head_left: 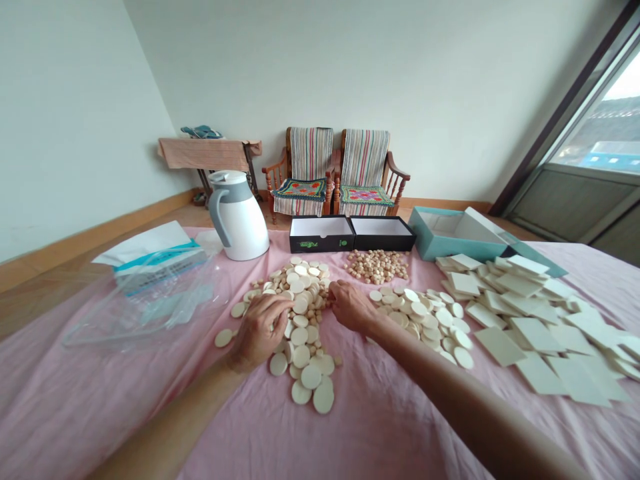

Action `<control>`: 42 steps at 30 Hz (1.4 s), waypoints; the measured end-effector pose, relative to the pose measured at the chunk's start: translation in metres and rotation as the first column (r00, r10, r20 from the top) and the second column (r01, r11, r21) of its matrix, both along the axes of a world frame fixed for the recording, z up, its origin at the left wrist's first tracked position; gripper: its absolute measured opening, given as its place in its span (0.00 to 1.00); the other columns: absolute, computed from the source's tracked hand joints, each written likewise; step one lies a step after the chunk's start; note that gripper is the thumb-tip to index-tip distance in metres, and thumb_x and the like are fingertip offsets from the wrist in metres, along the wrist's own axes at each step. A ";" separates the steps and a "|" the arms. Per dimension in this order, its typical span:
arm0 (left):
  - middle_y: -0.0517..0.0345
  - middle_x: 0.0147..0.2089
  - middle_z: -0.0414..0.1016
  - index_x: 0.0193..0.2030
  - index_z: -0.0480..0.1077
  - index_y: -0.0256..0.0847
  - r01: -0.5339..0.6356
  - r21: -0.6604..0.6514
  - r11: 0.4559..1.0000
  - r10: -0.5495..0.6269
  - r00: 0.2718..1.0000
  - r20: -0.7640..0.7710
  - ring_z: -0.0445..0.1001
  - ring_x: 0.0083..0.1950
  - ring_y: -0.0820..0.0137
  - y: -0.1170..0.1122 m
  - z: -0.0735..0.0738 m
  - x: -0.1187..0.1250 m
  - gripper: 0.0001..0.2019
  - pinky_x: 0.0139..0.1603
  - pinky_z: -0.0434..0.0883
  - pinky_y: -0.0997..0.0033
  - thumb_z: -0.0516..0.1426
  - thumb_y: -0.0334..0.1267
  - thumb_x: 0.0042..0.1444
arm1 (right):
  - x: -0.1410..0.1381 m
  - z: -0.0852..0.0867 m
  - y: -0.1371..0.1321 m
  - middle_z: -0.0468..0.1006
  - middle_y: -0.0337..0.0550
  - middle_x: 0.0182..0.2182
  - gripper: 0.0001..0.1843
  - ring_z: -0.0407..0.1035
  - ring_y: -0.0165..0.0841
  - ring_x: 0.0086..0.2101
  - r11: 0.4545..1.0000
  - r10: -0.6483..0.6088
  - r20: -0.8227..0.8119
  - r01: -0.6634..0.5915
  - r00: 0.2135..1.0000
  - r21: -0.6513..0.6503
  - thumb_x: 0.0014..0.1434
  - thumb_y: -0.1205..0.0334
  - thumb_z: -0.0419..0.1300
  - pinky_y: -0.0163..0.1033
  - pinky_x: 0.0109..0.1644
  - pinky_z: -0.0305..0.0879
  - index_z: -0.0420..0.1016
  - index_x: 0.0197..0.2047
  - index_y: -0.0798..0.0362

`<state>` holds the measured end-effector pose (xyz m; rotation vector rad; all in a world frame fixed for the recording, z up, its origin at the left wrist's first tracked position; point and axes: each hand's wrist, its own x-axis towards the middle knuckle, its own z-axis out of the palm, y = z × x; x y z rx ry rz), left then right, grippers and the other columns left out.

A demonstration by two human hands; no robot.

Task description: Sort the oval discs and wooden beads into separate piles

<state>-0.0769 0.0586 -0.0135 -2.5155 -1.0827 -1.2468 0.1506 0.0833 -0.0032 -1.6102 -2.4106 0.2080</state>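
left hand (260,328), right hand (350,305) curled into mixed disc pile (303,320), can't tell what they grip. beads (376,265), discs (425,317), squares (540,313) right of it look sorted; pile doesn't.

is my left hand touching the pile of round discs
Touching. The head view shows the left hand lying palm down on the pile of round discs, its fingers curled onto them with no gap visible.

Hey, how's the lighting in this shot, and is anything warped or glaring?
Head view: soft daylight comes from the window at right, blown out near its top; the left hand and right hand cast only faint shadows on the round discs; wide-angle distortion bends the window frame and stretches the forearms at the bottom edge; the clear plastic bag shows a pale sheen.
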 end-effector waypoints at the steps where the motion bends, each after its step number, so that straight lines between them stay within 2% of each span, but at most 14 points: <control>1: 0.54 0.39 0.76 0.43 0.72 0.40 -0.001 0.002 1.000 0.001 1.000 0.003 0.73 0.43 0.67 0.000 0.000 0.000 0.11 0.46 0.69 0.65 0.51 0.26 0.57 | 0.002 0.000 0.003 0.73 0.49 0.37 0.10 0.67 0.33 0.37 1.000 -0.007 0.000 0.007 1.000 -0.001 0.54 0.74 0.52 0.34 0.37 0.56 0.67 0.40 0.57; 5: 0.54 0.39 0.76 0.42 0.72 0.40 -0.008 -0.011 1.000 0.008 1.000 0.006 0.73 0.43 0.67 0.001 -0.001 -0.001 0.11 0.47 0.69 0.64 0.51 0.26 0.57 | 0.024 0.010 0.022 0.73 0.49 0.38 0.13 0.67 0.33 0.36 0.988 -0.144 0.063 0.139 0.988 0.066 0.52 0.76 0.52 0.34 0.35 0.56 0.68 0.41 0.57; 9: 0.53 0.39 0.76 0.42 0.72 0.40 -0.017 -0.025 1.000 0.017 1.000 0.005 0.73 0.43 0.67 0.002 -0.002 -0.001 0.11 0.47 0.69 0.64 0.51 0.27 0.58 | 0.053 0.032 0.043 0.72 0.54 0.38 0.14 0.68 0.37 0.38 0.954 -0.287 0.138 0.270 0.948 0.133 0.54 0.77 0.50 0.36 0.37 0.57 0.70 0.42 0.59; 12: 0.53 0.39 0.76 0.42 0.72 0.40 -0.013 -0.025 1.000 0.013 1.000 0.007 0.73 0.43 0.67 0.002 -0.002 -0.001 0.11 0.46 0.69 0.65 0.51 0.27 0.58 | 0.062 0.042 0.048 0.71 0.57 0.40 0.13 0.67 0.40 0.40 0.918 -0.369 0.139 0.338 0.919 0.205 0.56 0.75 0.49 0.38 0.38 0.58 0.71 0.42 0.60; 14: 0.54 0.39 0.76 0.42 0.72 0.40 -0.010 -0.025 1.000 0.010 1.000 0.010 0.73 0.43 0.67 0.003 -0.003 -0.001 0.11 0.46 0.69 0.65 0.51 0.27 0.58 | 0.058 0.039 0.046 0.71 0.56 0.41 0.13 0.66 0.39 0.41 0.924 -0.345 0.095 0.320 0.934 0.209 0.57 0.75 0.49 0.38 0.40 0.58 0.71 0.42 0.59; 17: 0.54 0.39 0.76 0.42 0.72 0.40 -0.006 -0.026 1.000 0.006 1.000 0.011 0.73 0.43 0.67 0.002 -0.003 -0.001 0.11 0.47 0.69 0.65 0.51 0.26 0.57 | 0.039 0.025 0.038 0.73 0.49 0.37 0.12 0.66 0.34 0.38 0.978 -0.183 0.027 0.179 0.983 0.104 0.54 0.75 0.51 0.35 0.38 0.58 0.71 0.40 0.57; 19: 0.54 0.39 0.76 0.42 0.72 0.40 -0.005 -0.024 1.000 0.005 1.000 0.007 0.73 0.43 0.67 0.002 -0.003 -0.001 0.11 0.46 0.69 0.65 0.52 0.26 0.57 | 0.024 0.013 0.031 0.74 0.44 0.35 0.11 0.67 0.31 0.35 0.995 -0.089 0.005 0.088 0.996 0.053 0.52 0.74 0.54 0.33 0.37 0.57 0.71 0.38 0.55; 23: 0.54 0.39 0.76 0.42 0.72 0.40 -0.011 -0.024 1.000 0.011 1.000 0.021 0.73 0.43 0.67 0.002 -0.001 -0.001 0.11 0.46 0.69 0.65 0.52 0.26 0.57 | 0.004 -0.002 0.022 0.75 0.45 0.36 0.10 0.67 0.31 0.36 0.999 -0.022 -0.071 0.024 0.997 0.021 0.51 0.72 0.55 0.32 0.37 0.58 0.71 0.39 0.55; 30: 0.54 0.39 0.76 0.41 0.72 0.40 -0.017 -0.037 0.999 0.018 1.000 0.018 0.73 0.43 0.67 0.001 0.000 -0.001 0.11 0.47 0.69 0.66 0.51 0.26 0.57 | 0.000 -0.006 0.023 0.74 0.46 0.35 0.10 0.66 0.32 0.35 0.996 -0.080 -0.048 0.081 0.996 0.035 0.51 0.73 0.53 0.34 0.35 0.56 0.69 0.37 0.56; 34: 0.54 0.40 0.76 0.42 0.72 0.40 -0.006 -0.044 0.999 0.007 1.000 0.024 0.73 0.44 0.67 0.002 -0.002 -0.001 0.11 0.47 0.69 0.66 0.52 0.26 0.57 | 0.023 0.002 0.037 0.73 0.45 0.33 0.11 0.66 0.32 0.33 0.978 -0.194 -0.022 0.195 0.981 0.079 0.49 0.74 0.54 0.34 0.33 0.54 0.69 0.37 0.55; 38: 0.55 0.39 0.76 0.41 0.72 0.40 0.002 -0.029 1.000 -0.002 1.000 0.023 0.73 0.43 0.67 0.003 -0.003 -0.001 0.11 0.47 0.68 0.66 0.52 0.26 0.57 | 0.052 0.013 0.055 0.71 0.49 0.36 0.14 0.65 0.34 0.34 0.938 -0.328 -0.004 0.326 0.945 0.115 0.50 0.76 0.53 0.35 0.33 0.54 0.69 0.40 0.58; 40: 0.55 0.38 0.76 0.41 0.72 0.40 0.005 -0.019 1.000 -0.004 1.000 0.022 0.73 0.43 0.67 0.003 -0.003 0.000 0.11 0.46 0.68 0.66 0.52 0.26 0.57 | 0.058 0.015 0.059 0.70 0.53 0.39 0.13 0.65 0.34 0.34 0.908 -0.393 -0.019 0.391 0.919 0.150 0.52 0.76 0.52 0.35 0.32 0.54 0.68 0.41 0.59; 42: 0.55 0.39 0.76 0.41 0.72 0.40 0.006 -0.017 1.000 -0.005 1.000 0.026 0.73 0.43 0.67 0.004 -0.003 0.000 0.11 0.46 0.68 0.66 0.52 0.26 0.57 | 0.056 0.014 0.058 0.69 0.53 0.40 0.12 0.65 0.34 0.34 0.900 -0.395 -0.060 0.400 0.917 0.172 0.53 0.74 0.51 0.36 0.32 0.55 0.68 0.41 0.58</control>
